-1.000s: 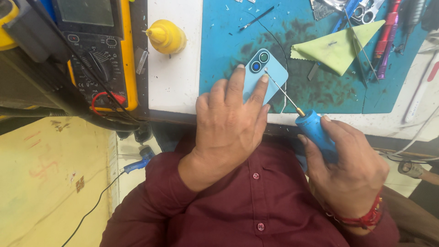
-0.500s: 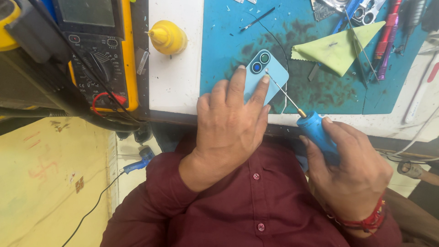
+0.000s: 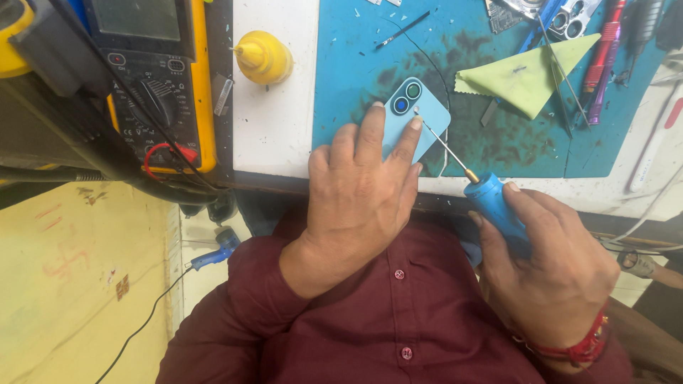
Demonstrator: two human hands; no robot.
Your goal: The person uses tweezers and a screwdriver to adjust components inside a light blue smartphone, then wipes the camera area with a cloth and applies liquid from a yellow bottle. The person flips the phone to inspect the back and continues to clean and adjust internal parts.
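Light-blue smartphone (image 3: 416,114) lying back-up with twin round camera lenses, near the centre of the frame on a stained teal work mat (image 3: 356,57), close to the mat's lower edge. Left hand (image 3: 363,188) spread flat over the phone's lower half, fingers apart and pressing down, fingertips (image 3: 414,122) just below the lenses; not curled around anything. Right hand (image 3: 551,267), lower right of the frame, clamped around the blue plastic handle of a thin-shafted screwdriver (image 3: 491,203), thumb along the handle top, metal tip touching the phone's back just beside the lenses and the left fingertip. Red thread band (image 3: 580,348) on the right wrist; maroon buttoned shirt (image 3: 398,320) across the bottom of the frame. Yellow squeeze bottle with pointed nozzle (image 3: 263,58) upper centre-left, on the white bench beside the mat. Yellow-cased multimeter with dark dial (image 3: 153,78) upper left, red and black leads trailing. Yellow-green triangular cloth (image 3: 530,75) upper right on the mat, thin tweezers and red and purple hand tools (image 3: 605,60) beyond it.
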